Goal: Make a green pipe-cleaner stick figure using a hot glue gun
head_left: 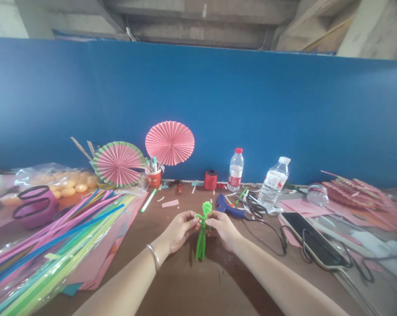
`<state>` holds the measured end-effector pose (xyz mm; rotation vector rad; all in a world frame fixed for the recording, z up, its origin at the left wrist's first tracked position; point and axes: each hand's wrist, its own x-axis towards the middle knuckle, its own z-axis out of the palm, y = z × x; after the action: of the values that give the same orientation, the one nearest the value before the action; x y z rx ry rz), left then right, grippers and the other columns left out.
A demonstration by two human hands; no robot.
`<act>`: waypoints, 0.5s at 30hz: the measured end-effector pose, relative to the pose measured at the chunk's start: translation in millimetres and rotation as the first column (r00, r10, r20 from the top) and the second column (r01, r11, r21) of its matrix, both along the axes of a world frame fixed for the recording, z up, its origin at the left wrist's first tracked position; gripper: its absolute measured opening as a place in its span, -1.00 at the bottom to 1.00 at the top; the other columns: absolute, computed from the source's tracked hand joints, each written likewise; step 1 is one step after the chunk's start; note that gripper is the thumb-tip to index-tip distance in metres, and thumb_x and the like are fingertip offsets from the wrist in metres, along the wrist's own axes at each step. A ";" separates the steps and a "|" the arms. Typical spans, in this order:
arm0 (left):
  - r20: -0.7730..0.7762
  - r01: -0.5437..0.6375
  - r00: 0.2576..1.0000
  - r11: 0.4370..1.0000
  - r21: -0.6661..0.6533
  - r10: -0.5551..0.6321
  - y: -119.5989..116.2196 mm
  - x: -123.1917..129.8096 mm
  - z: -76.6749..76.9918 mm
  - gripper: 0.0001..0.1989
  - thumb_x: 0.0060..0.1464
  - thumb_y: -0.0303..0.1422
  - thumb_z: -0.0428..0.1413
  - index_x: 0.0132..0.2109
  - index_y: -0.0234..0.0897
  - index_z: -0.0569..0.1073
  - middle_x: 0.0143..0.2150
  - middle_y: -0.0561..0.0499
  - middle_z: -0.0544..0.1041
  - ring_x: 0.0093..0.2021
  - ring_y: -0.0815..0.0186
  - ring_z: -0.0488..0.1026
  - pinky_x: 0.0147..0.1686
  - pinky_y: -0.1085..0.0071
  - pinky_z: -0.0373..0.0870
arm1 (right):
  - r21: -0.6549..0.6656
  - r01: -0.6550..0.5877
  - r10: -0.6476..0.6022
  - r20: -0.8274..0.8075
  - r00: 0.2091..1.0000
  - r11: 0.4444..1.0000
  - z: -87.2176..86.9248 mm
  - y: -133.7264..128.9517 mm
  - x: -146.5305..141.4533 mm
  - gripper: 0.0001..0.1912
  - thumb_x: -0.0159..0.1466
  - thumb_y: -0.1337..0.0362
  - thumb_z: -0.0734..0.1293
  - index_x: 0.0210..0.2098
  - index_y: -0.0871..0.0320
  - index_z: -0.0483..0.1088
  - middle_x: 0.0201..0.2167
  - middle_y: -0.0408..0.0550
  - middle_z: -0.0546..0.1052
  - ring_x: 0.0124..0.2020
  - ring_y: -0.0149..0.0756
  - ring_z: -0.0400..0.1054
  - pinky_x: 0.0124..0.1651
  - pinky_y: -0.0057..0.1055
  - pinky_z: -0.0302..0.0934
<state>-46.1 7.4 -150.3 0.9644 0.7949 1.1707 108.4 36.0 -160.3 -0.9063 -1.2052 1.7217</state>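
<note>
Between my two hands, above the brown table, is a small green figure of bent pipe cleaners (201,239). Its lighter green top is coiled, and several straight strands hang down below. My left hand (182,230), with a silver bangle on the wrist, pinches a curled side strand of it. From the other side, my right hand (222,227) has its fingers closed on the figure just under the coiled top. Some fingertips are hidden behind the figure. Just beyond my right hand lies a blue glue gun (230,208) with a dark cord.
Bundles of coloured pipe cleaners (63,237) in plastic cover the left side. Paper fans (170,142), a cup of pens (153,177), a red tape roll (211,180) and water bottles (236,170) stand at the back by the blue partition (218,101). A phone (313,239) with cables lies right.
</note>
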 end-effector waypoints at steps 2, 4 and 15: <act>-0.010 -0.004 1.000 1.000 -0.001 0.004 -0.2 0.1 -0.7 -0.79 -0.19 -0.32 0.23 -0.42 -0.35 0.41 -0.45 0.07 0.39 -0.45 0.47 0.33 -0.26 0.48 0.31 | -0.004 0.004 -0.004 -0.002 1.000 1.000 -1.2 0.6 0.0 -0.82 -0.07 0.30 0.35 -0.50 0.22 0.28 -0.60 -0.22 0.40 -0.65 -0.51 0.27 -0.53 -0.53 0.15; -0.020 -0.011 1.000 1.000 -0.002 0.011 -0.3 0.1 -1.2 -0.78 -0.20 -0.31 0.24 -0.42 -0.34 0.41 -0.45 0.06 0.40 -0.45 0.45 0.34 -0.25 0.46 0.31 | -0.007 0.005 -0.005 0.000 1.000 1.000 -1.9 0.9 0.2 -0.81 -0.07 0.29 0.36 -0.50 0.22 0.27 -0.59 -0.22 0.41 -0.64 -0.51 0.27 -0.53 -0.53 0.15; -0.133 -0.036 0.990 0.999 0.027 0.039 -1.7 0.5 1.8 -0.78 -0.18 -0.28 0.21 -0.41 -0.33 0.40 -0.47 0.07 0.38 -0.46 0.44 0.34 -0.34 0.49 0.32 | 0.087 0.006 -0.020 0.155 0.988 0.996 -2.4 2.1 1.1 -0.79 -0.04 0.19 0.30 -0.47 0.19 0.23 -0.56 -0.19 0.41 -0.62 -0.48 0.28 -0.54 -0.52 0.16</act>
<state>-45.6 5.7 -148.6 1.0609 0.9108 1.1594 109.5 38.1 -162.7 -1.0086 -1.3622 1.5994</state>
